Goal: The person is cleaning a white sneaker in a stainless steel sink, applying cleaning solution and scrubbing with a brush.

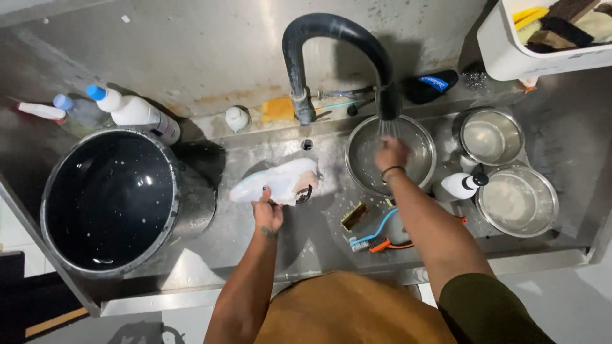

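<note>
My left hand [268, 213] grips a wet white sneaker [280, 181] by its opening, holding it sideways over the steel sink floor [255, 242]. My right hand [391, 153] reaches under the water running from the black curved faucet [331, 44], above a steel bowl [421, 143] with water in it. Whether the right hand holds anything I cannot tell; its fingers look bunched under the stream. A dark band circles that wrist.
A large dark pot [108, 200] stands at the left with spray bottles [134, 111] behind it. Two more steel bowls [516, 200] and a white pump bottle [462, 185] sit at the right. Brushes [376, 239] lie near the front edge. A white bin [542, 38] of brushes is top right.
</note>
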